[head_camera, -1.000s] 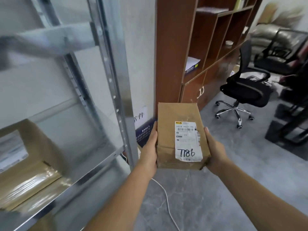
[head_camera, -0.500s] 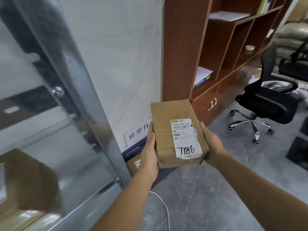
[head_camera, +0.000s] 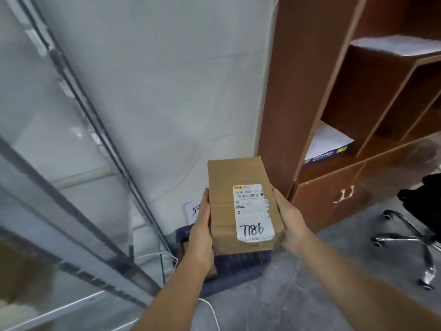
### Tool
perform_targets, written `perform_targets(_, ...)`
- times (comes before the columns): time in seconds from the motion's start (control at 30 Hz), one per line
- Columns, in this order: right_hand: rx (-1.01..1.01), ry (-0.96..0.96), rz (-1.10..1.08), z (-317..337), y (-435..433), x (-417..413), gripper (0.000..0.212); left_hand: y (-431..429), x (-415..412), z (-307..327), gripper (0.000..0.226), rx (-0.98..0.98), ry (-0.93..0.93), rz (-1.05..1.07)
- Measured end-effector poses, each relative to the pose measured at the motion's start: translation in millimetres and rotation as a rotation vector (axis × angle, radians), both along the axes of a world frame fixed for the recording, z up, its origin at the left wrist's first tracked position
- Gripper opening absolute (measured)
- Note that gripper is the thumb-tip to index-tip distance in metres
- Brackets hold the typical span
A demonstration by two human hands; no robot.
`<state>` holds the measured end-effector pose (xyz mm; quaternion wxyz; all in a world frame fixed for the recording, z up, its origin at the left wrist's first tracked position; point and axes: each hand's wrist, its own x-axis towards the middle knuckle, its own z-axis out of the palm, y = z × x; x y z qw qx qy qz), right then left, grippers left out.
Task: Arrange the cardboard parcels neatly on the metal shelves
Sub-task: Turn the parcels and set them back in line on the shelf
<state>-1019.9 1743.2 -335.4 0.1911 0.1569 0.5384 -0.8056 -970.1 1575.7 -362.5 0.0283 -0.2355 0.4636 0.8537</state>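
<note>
Sliding leftward, the metal shelves (head_camera: 71, 213) blur while hands (left (head_camera: 202, 232), right (head_camera: 290, 222)) clasp the parcel (head_camera: 238, 175) above grey floor (head_camera: 298, 297).

A grey floor (head_camera: 310, 295) fills the lower right of the frame. On it, at lower centre against the wall, sits a dark blue crate (head_camera: 238, 266), with a white cable (head_camera: 211, 311) trailing just below it. At the right edge stands a chrome chair base (head_camera: 401, 236), and at upper right a wooden cabinet (head_camera: 286, 91) with a paper stack (head_camera: 329, 139) on one of its shelves. At left, the blurred metal shelves (head_camera: 100, 271) carry a brown parcel (head_camera: 21, 271) at lower left.
</note>
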Motion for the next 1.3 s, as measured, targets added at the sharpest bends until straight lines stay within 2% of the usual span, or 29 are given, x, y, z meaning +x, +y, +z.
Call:
perform_targets(0.1, 0.028, 0.007, 0.098, -6, 14, -32, 0.028, 19, -14, -4, 0.05, 0.061, -0.034, 0.076)
perform_targets(0.2, 0.086, 0.033, 0.164, -24, 18, -60, 0.031, 26, -26, -15, 0.054, 0.097, -0.041, 0.105)
perform_targets(0.3, 0.113, 0.044, 0.207, -51, 15, -86, 0.029, 25, -40, -40, 0.064, 0.033, -0.021, 0.133)
perform_targets(0.53, 0.114, 0.066, 0.238, -132, -7, -124, 0.02, -6, -79, -131, 0.066, -0.073, -0.024, 0.148)
perform_targets(0.9, 0.094, 0.087, 0.247, -299, -18, -171, 0.02, -10, -121, -284, 0.036, -0.008, 0.017, 0.235)
perform_targets(1.3, 0.113, 0.139, 0.277, -495, -31, -186, 0.022, -15, -135, -467, 0.03, -0.083, -0.008, 0.312)
